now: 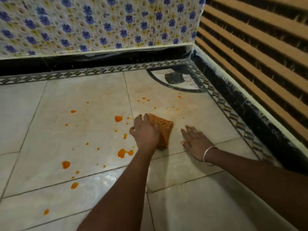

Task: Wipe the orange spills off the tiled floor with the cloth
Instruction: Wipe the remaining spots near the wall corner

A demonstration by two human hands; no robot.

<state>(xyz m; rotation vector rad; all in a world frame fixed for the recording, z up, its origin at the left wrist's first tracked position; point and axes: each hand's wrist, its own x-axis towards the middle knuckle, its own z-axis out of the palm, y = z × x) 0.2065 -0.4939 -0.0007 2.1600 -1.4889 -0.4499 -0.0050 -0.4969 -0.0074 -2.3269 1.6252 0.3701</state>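
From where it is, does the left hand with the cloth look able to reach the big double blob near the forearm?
Probably yes. The left hand presses the cloth just up and right of that blob, with only bare tile between.

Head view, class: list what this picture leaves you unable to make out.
- Cloth: part hidden under the left hand.
- Floor beneath the cloth: any spill there is covered.
- Both arms: cut off by the bottom and right edges.
- Striped wall: blurred.
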